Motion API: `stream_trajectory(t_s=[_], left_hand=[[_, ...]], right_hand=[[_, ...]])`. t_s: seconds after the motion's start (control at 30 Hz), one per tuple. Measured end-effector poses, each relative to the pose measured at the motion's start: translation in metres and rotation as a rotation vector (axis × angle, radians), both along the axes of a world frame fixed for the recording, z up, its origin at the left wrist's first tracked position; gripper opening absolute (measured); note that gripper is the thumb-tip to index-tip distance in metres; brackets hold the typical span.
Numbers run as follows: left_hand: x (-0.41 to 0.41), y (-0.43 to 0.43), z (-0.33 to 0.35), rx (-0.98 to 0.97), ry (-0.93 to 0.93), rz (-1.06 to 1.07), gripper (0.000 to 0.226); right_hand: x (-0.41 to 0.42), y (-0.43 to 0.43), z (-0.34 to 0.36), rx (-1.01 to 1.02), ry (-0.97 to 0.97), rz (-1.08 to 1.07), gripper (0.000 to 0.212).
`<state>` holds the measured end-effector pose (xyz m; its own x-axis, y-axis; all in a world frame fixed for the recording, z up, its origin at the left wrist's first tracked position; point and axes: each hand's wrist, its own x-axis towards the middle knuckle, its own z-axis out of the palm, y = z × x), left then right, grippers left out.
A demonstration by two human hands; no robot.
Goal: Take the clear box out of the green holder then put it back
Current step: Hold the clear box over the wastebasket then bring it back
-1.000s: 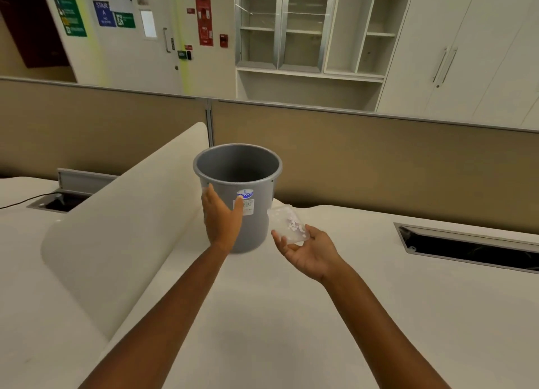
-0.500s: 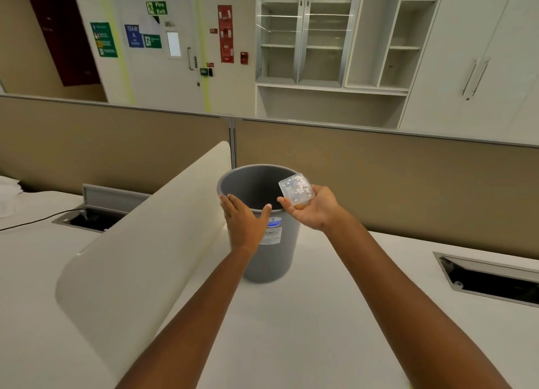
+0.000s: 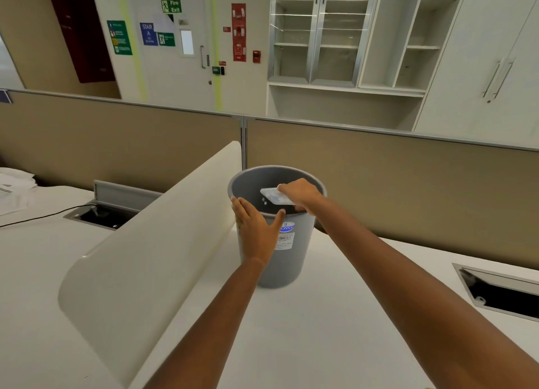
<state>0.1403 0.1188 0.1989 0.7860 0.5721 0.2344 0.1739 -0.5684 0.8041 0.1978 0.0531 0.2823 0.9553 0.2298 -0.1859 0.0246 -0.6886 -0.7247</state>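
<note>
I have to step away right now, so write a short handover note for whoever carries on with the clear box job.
Left hand: open, palm flat against the near wall of the grey bin, steadying it on the white desk.
Right hand: fingers closed on the clear box, held over the bin's mouth, just at rim level.
Note: the holder here looks grey, not green.
Done: the box is out and in hand, already on its way back.
Left: lower the box into the bin, let go, withdraw both hands.
</note>
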Motion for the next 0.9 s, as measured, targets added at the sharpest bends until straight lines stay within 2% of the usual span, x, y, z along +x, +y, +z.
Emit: stream_trajectory(t_s=[0.17,0.3,0.47,0.6,0.67,0.73,0.83,0.9], left_hand=[[-0.001,0.000,0.000,0.011,0.020,0.007,0.099],[-0.001,0.000,0.000,0.024,0.022,0.016,0.099],[-0.002,-0.001,0.001,0.030,0.038,0.015,0.099],[-0.003,-0.001,0.001,0.036,0.037,0.024,0.098],[-0.003,0.000,0.002,0.044,0.039,0.020,0.099],[-0.003,-0.001,0.002,0.046,0.040,0.014,0.099],[-0.003,-0.001,0.003,0.030,0.043,0.015,0.099],[-0.002,-0.001,0.002,0.027,0.045,0.020,0.098]], right_hand=[[0.003,-0.001,-0.003,-0.166,-0.055,0.145,0.043],[0.000,-0.007,0.001,-0.232,-0.007,0.334,0.041],[-0.001,-0.010,0.000,-0.259,-0.108,0.340,0.045],[0.000,-0.009,-0.003,-0.281,-0.095,0.370,0.043],[0.005,-0.011,-0.003,-0.176,-0.113,0.298,0.045],[0.012,-0.013,-0.004,0.052,-0.098,0.167,0.045],[0.014,-0.021,-0.005,0.592,0.158,-0.054,0.043],[0.011,-0.029,-0.005,0.790,0.276,-0.109,0.046]])
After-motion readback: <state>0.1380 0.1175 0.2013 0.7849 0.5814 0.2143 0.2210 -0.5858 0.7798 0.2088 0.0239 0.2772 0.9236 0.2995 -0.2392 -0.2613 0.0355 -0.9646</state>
